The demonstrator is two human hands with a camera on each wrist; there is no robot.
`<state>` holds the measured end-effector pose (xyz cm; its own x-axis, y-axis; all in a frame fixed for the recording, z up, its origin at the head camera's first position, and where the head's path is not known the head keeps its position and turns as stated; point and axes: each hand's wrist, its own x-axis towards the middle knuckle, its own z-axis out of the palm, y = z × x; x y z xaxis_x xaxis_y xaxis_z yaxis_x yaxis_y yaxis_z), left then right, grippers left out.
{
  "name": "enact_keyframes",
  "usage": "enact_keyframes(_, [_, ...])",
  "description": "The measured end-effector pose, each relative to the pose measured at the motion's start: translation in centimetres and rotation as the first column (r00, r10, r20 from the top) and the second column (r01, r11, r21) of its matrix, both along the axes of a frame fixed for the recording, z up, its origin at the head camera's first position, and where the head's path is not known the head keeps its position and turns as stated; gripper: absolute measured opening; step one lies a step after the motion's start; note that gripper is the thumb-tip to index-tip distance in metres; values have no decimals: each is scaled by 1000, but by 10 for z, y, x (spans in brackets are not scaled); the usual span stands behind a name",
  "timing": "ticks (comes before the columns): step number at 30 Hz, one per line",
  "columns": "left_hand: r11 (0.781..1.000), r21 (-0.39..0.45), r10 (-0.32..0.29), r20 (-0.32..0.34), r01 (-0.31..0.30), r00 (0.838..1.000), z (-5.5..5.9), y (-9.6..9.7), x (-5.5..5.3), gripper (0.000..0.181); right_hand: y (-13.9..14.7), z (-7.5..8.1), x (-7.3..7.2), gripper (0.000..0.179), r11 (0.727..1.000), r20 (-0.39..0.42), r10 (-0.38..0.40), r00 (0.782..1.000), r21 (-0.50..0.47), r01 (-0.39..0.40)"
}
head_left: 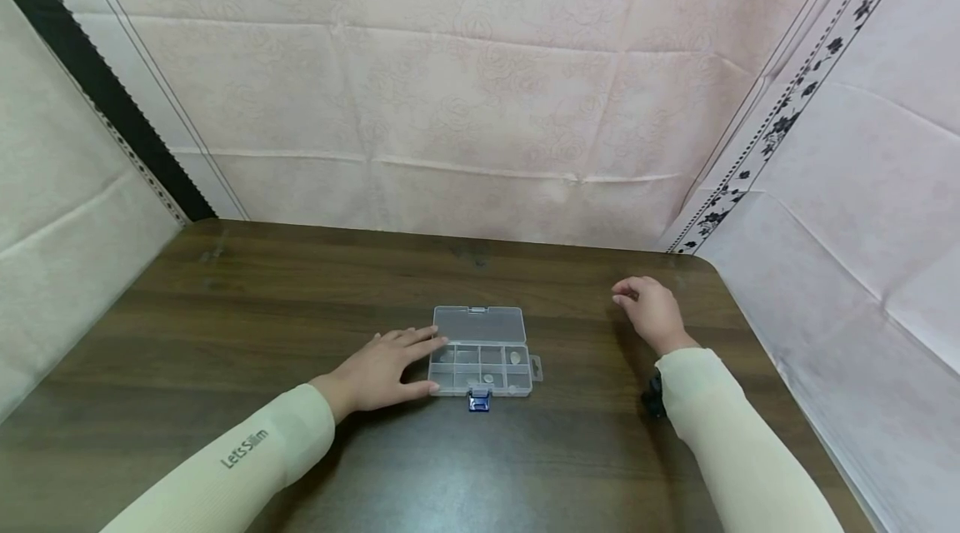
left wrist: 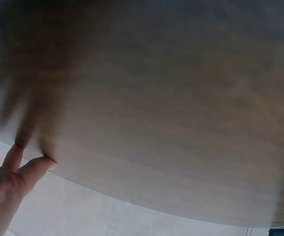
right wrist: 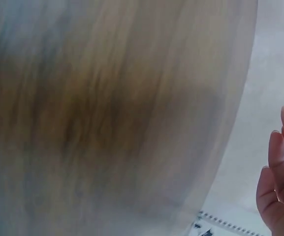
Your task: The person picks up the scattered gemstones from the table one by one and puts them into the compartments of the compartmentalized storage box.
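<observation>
A clear plastic compartment box [head_left: 480, 368] lies on the table with its lid [head_left: 480, 325] folded back. Small pale round pieces [head_left: 515, 357] sit in some of its compartments. My left hand [head_left: 384, 368], fingers spread and fairly straight, rests at the box's left side with fingertips and thumb touching its edge. Off to the right, my right hand [head_left: 651, 312] is held above the table, its fingers loosely bent and nothing visible in them. The left wrist view shows part of the left hand [left wrist: 9, 184] but not the box.
A small shiny blue piece [head_left: 478, 402] is at the box's front edge. A clear hanging tab [head_left: 536, 368] sticks out at the box's right. The dark wooden table [head_left: 225, 350] is bordered by pale patterned cloth [head_left: 450, 100] behind and at both sides.
</observation>
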<state>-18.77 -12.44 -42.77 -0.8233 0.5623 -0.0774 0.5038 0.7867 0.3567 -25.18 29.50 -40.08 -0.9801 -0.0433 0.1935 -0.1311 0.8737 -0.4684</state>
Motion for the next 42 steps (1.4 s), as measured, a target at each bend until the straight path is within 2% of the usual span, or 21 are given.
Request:
enact_keyframes(7, [1000,6,-6,-4,6,1000,-1,0,0,71,-17,4,5,14,998,-86,64,994,-10,-65])
enact_keyframes(15, [1000,7,-5,-7,5,1000,-2,-1,-1,72,-36,11,9,15,992,-147,124,981,-18,-128])
enact_keyframes(22, [1000,7,-5,-9,5,1000,-1,-1,0,71,-51,18,14,12,982,-208,177,962,-27,-187])
enact_keyframes(31, [1000,3,-4,-2,4,1000,1,0,1,71,-64,23,25,10,975,-266,215,940,8,-221])
enact_keyframes(36, [1000,2,-3,3,3,1000,2,0,1,71,-72,26,32,9,968,-324,244,914,32,-248])
enact_keyframes(42, [1000,1,-8,-3,8,1000,0,-1,0,71,-80,25,37,10,954,-405,292,866,62,-293])
